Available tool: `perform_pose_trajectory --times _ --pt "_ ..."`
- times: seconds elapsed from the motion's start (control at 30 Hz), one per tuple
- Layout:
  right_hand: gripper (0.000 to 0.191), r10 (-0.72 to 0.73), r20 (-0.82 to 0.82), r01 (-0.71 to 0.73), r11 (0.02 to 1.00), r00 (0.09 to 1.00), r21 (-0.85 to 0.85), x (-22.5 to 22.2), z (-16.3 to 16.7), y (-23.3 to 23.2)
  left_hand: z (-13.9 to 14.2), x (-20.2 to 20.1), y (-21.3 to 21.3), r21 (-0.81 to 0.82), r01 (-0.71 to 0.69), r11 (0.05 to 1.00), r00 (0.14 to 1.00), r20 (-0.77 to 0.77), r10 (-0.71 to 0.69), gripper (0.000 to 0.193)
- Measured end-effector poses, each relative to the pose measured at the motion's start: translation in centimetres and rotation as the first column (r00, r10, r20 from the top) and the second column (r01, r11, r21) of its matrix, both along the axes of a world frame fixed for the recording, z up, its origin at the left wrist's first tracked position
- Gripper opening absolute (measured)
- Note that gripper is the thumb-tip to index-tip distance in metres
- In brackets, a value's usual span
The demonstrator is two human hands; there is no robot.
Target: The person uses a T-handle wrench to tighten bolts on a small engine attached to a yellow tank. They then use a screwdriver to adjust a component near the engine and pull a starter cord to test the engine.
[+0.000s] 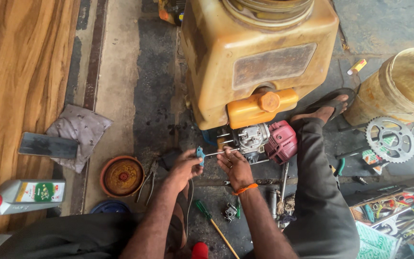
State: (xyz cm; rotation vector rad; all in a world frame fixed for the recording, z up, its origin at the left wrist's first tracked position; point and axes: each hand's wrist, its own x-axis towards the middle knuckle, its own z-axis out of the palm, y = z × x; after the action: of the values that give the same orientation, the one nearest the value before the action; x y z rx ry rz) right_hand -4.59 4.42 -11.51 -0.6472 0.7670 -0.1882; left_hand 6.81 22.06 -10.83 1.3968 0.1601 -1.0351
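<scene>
Screwdriver (215, 153) lay level, tip toward the engine (251, 139); my left hand (184, 168) pinched its blue handle, my right hand (235, 168) steadying the shaft nearer the engine.
</scene>
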Motion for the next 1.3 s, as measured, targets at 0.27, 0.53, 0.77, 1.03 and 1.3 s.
perform_pose_trajectory --times 0.27,0.53,0.77,1.03,1.3 --pt "0.021 0.014 0.014 -0.014 1.0 1.0 -0.004 -0.1 0.3 -0.1 2.0 0.0 -0.1 0.298 -0.048 0.953 0.965 -0.234 0.122 0.062" --pt "0.023 0.007 0.025 -0.007 1.0 1.0 0.004 -0.1 0.4 -0.1 1.2 0.0 -0.1 0.043 -0.019 0.999 1.0 -0.017 0.019 0.029" --pt "0.02 -0.009 0.02 0.009 1.0 1.0 -0.001 -0.1 0.5 0.0 -0.2 -1.0 -1.0 0.046 -0.048 0.998 0.947 0.319 0.031 0.022" --pt "0.02 0.01 0.02 -0.01 1.0 1.0 -0.004 -0.3 0.7 -0.1 1.2 0.2 0.5 0.041 0.057 0.998 0.98 -0.194 -0.048 0.024" --pt "0.021 -0.017 0.027 0.017 1.0 0.999 0.005 -0.4 0.8 -0.3 1.1 -1.2 -1.2 0.296 0.055 0.954 0.732 0.638 -0.24 0.029"
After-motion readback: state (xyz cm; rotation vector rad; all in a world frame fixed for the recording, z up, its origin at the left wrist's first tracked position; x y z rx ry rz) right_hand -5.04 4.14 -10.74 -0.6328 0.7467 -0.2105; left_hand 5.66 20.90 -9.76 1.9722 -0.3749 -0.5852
